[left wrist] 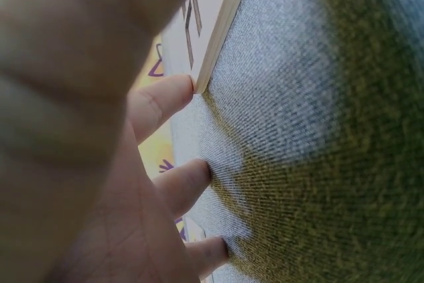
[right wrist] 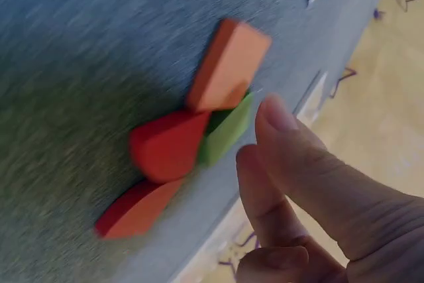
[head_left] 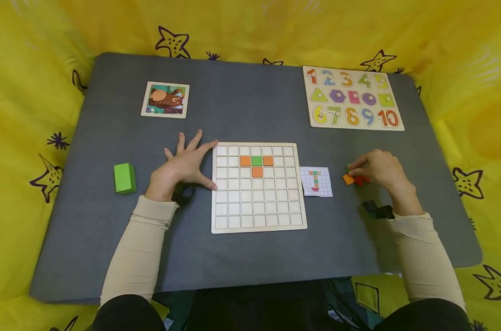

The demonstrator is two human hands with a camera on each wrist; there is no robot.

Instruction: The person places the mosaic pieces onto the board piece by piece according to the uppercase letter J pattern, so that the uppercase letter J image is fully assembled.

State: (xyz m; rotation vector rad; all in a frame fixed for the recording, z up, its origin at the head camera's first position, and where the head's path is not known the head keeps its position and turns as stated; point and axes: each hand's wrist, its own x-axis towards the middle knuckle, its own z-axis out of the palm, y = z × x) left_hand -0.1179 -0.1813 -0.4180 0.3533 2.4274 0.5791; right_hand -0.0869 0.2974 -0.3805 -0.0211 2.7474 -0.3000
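Observation:
A wooden grid board (head_left: 233, 197) lies on the grey table, with three orange square tiles (head_left: 257, 172) and one green tile (head_left: 256, 161) in its upper cells. My left hand (head_left: 181, 165) rests with spread fingers at the board's left edge, thumb and index finger touching it; in the left wrist view a fingertip (left wrist: 179, 91) meets the board's corner. My right hand (head_left: 380, 170) is over a small cluster of blocks. In the right wrist view its thumb and index finger are beside a green block (right wrist: 228, 130), close to an orange block (right wrist: 232, 64) and two red rounded blocks (right wrist: 169, 147).
A small pattern card (head_left: 323, 187) lies against the board's right side. A green box (head_left: 125, 178) stands at left, a framed bear puzzle (head_left: 185, 101) at the back left, and a number puzzle board (head_left: 349, 125) at the back right. Yellow cloth (head_left: 242, 27) surrounds the table.

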